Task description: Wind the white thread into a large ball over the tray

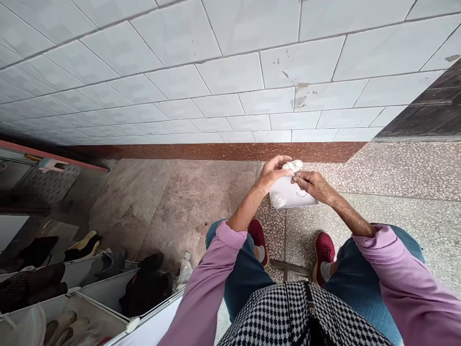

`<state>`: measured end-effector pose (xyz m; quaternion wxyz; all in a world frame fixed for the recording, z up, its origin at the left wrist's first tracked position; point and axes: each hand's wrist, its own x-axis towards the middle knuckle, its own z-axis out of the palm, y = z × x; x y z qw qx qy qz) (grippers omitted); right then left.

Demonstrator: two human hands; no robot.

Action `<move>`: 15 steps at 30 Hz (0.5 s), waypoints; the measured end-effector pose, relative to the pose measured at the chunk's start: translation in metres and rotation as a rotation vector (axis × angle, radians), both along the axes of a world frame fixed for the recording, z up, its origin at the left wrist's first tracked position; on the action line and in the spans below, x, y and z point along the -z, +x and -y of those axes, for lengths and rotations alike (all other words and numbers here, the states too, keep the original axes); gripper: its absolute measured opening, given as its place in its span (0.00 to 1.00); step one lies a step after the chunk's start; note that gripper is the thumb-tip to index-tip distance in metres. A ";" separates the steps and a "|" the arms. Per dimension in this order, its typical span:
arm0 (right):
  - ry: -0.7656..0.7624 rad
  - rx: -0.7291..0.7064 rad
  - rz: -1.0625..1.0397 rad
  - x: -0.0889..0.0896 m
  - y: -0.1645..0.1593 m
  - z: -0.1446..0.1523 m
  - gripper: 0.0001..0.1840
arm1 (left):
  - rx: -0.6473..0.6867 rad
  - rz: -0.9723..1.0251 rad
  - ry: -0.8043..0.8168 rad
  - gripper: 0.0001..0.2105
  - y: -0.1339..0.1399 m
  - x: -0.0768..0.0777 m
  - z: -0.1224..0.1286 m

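Note:
A small white piece of yarn work point(293, 166) is held up in front of me, above a shallow white box point(292, 186). My left hand point(274, 174) grips it from the left, thumb below and fingers behind. The fingers of my right hand point(314, 185) are closed in a pinch at its lower right edge; whatever thin thing they may hold is too small to make out. Inside the box, at its near left corner, sits a ball of white yarn point(278, 200). A small dark curved strand point(302, 194) shows on the box's bottom.
Beyond my hands stands a white tiled wall point(230, 77) with a brown skirting point(201, 152). My red shoes point(325, 247) rest on the speckled floor, either side of the box. On the left is a shoe rack point(104, 288) with shoes in it, and a white plastic bag point(185, 270) beside it.

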<state>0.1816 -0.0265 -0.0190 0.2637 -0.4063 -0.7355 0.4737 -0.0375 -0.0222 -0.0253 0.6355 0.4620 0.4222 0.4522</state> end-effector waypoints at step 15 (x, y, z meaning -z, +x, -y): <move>0.090 0.228 -0.085 -0.015 0.023 -0.014 0.32 | 0.225 -0.058 0.011 0.21 0.013 0.000 0.009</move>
